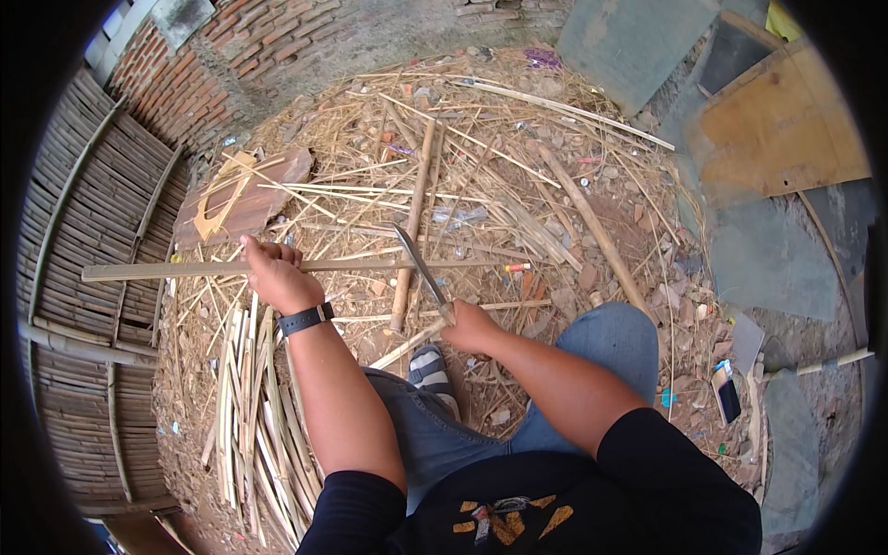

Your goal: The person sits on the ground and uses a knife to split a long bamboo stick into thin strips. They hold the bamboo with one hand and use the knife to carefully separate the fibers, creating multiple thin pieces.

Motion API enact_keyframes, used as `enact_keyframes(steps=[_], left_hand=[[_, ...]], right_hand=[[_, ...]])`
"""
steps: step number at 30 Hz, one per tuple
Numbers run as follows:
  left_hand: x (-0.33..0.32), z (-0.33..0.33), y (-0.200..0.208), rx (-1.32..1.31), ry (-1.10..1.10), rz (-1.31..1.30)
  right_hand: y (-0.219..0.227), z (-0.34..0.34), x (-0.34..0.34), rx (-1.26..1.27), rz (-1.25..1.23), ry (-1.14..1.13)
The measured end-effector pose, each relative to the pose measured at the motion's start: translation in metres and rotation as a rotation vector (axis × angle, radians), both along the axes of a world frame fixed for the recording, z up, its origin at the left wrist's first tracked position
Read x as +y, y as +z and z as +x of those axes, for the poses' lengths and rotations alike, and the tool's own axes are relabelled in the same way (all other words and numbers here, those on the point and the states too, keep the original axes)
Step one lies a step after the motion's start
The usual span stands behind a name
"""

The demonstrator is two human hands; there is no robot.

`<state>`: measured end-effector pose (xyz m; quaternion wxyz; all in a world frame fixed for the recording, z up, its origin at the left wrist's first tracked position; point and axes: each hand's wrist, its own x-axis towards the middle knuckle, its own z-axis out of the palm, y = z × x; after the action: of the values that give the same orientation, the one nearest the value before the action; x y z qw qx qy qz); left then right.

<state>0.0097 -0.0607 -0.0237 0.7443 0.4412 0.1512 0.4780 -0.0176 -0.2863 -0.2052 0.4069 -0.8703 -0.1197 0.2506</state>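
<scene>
My left hand (280, 282), with a dark watch on the wrist, is closed around a long, flat bamboo strip (166, 271) that lies nearly level across the view. In my right hand (472, 328) is the handle of a large knife (424, 268), its blade slanting up and to the left. The blade crosses the strip's right part; I cannot tell whether they touch. Beneath them a round wooden pole (421, 199) lies on the ground. To the left of my left forearm lies a bundle of split bamboo strips (245, 407).
Bamboo offcuts and shavings cover the ground (518, 203). Another pole (592, 222) lies at right. A bamboo slat wall (83, 231) stands left, a brick wall (268, 46) behind. Grey sheets (772, 254) lean at right, near a phone (726, 393). My sandalled foot (430, 370) is below the knife.
</scene>
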Motion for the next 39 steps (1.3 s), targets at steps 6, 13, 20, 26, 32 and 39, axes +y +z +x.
enact_keyframes(steps=[6, 13, 20, 26, 32, 39], left_hand=[[-0.0075, 0.0019, 0.0004, 0.011, -0.021, 0.003], [-0.0067, 0.0030, -0.0023, 0.009, -0.038, 0.018], [-0.0082, 0.0033, -0.0020, 0.018, -0.028, 0.016], [-0.0075, 0.0045, -0.0029, 0.017, -0.031, 0.011], [-0.0060, 0.0038, -0.0030, 0.012, -0.048, 0.007], [-0.0068, 0.0047, -0.0024, 0.025, -0.033, -0.002]], right_hand=[[0.0002, 0.0004, 0.0004, 0.001, -0.001, -0.004], [-0.0068, 0.0009, 0.0010, -0.001, 0.018, -0.025], [-0.0020, 0.0003, 0.0009, -0.008, 0.006, -0.020], [-0.0020, 0.0005, 0.0004, 0.011, 0.008, -0.026], [-0.0058, -0.0002, 0.0010, -0.016, 0.033, -0.031], [-0.0060, 0.0011, 0.0013, -0.003, 0.016, -0.021]])
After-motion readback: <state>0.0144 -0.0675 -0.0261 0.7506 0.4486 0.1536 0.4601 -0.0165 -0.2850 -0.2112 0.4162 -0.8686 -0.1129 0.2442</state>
